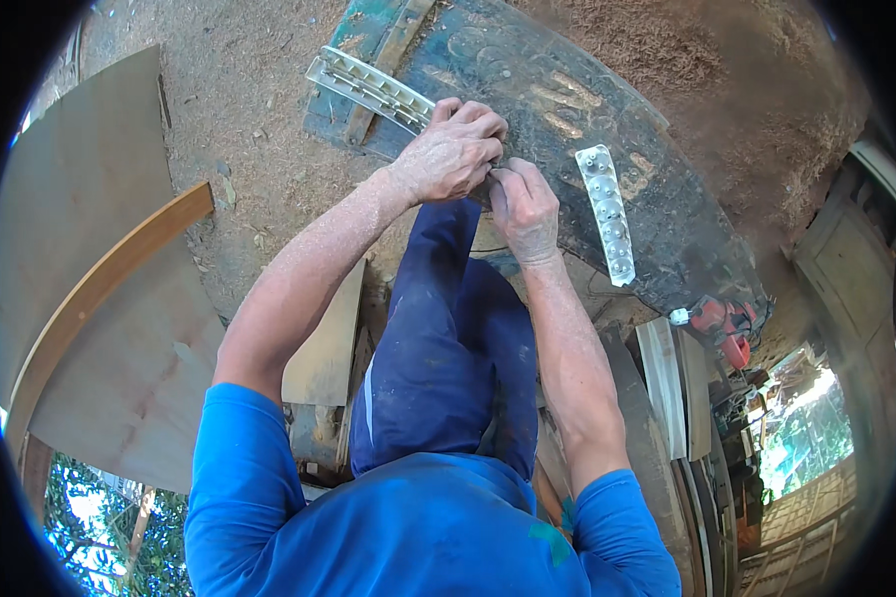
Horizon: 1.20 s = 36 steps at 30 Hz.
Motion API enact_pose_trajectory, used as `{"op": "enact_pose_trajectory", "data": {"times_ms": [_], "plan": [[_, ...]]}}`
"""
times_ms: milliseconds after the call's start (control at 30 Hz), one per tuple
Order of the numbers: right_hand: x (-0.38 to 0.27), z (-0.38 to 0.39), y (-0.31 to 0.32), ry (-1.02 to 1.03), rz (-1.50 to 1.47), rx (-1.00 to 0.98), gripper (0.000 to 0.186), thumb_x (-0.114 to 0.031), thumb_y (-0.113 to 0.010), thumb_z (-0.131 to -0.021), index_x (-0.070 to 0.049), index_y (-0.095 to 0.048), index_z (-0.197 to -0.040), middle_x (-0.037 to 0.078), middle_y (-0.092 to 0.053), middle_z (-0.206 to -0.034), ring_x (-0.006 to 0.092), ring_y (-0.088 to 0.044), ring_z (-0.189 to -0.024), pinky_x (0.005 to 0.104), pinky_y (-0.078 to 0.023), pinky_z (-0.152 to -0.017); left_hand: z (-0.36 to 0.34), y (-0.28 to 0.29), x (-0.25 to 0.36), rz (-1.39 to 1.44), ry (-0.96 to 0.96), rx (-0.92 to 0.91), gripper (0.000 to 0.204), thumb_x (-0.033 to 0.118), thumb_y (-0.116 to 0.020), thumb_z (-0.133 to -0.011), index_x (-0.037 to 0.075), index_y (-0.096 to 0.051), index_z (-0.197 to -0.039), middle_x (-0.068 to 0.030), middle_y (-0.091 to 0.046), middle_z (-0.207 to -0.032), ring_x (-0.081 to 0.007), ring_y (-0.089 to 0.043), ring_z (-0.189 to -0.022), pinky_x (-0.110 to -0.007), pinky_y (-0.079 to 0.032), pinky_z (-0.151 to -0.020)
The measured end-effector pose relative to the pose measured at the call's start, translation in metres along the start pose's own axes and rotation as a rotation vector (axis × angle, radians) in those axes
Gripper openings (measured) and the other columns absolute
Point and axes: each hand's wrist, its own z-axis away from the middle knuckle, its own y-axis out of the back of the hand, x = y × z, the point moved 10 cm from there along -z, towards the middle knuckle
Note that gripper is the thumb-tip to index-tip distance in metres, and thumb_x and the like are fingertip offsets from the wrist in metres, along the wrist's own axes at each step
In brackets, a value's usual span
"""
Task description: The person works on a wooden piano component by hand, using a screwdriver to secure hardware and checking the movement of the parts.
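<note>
By the tabletop, left hand grips the ribbed strip, right hand pinched closed; probably adjusting, next needs steadiness imo.

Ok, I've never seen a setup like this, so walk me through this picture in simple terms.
There's no robot here, just a person's two bare hands. The camera is worn on the head and looks down, which is why the blue shirt fills the bottom. Its fisheye lens bends straight edges.

The left hand is curled over one end of a long pale strip divided into slots. The right hand is close beside it, fingertips drawn together; anything between them is too small to make out.

Beyond lies a dark, worn board. On it, to the right, is a clear strip with a row of round cups. A red-and-black object sits by the board's right end.
</note>
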Motion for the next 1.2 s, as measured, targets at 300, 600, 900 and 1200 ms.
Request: {"op": "enact_pose_trajectory", "data": {"times_ms": [300, 600, 900, 1200], "plan": [[0.045, 0.019, -0.010, -0.579, -0.342, 0.095, 0.010, 0.000, -0.074, -0.080, 0.000, -0.067, -0.087, 0.014, -0.071, -0.093, 0.0271, -0.071, -0.085, 0.0351, -0.055, -0.076, 0.003, 0.004, -0.007, 0.118, 0.016, -0.010, 0.016, 0.015, -0.073, -0.079, 0.013, -0.069, -0.095, -0.0041, -0.058, -0.120, -0.0264, -0.049, -0.125, -0.047, -0.031, -0.108], [0.059, 0.015, -0.013, -0.841, -0.260, -0.114, 0.014, -0.013, -0.073, -0.081, -0.002, -0.074, -0.088, 0.012, -0.074, -0.083, 0.0217, -0.071, -0.071, 0.0342, -0.056, -0.070, 0.004, 0.003, -0.004, 0.090, -0.070, 0.050, 0.018, 0.015, -0.074, -0.079, 0.013, -0.068, -0.095, -0.0052, -0.059, -0.124, -0.0257, -0.053, -0.124, -0.045, -0.033, -0.109], [0.069, 0.029, -0.028, -1.101, -0.431, -0.214, 0.020, -0.017, -0.071, -0.081, 0.002, -0.074, -0.088, 0.012, -0.073, -0.073, 0.0165, -0.070, -0.066, 0.0319, -0.055, -0.067, 0.006, 0.001, -0.003, 0.046, -0.098, 0.027, 0.014, 0.018, -0.072, -0.082, 0.013, -0.067, -0.094, -0.0055, -0.060, -0.123, -0.0246, -0.054, -0.122, -0.045, -0.032, -0.109], [0.061, 0.026, -0.017, -1.017, -0.303, -0.092, 0.018, -0.013, -0.072, -0.077, 0.002, -0.075, -0.087, 0.011, -0.072, -0.072, 0.0163, -0.067, -0.064, 0.0326, -0.054, -0.066, 0.003, 0.004, -0.004, 0.124, -0.055, 0.028, 0.012, 0.019, -0.071, -0.085, 0.010, -0.069, -0.094, -0.0058, -0.060, -0.123, -0.0245, -0.054, -0.122, -0.046, -0.031, -0.109]]}}
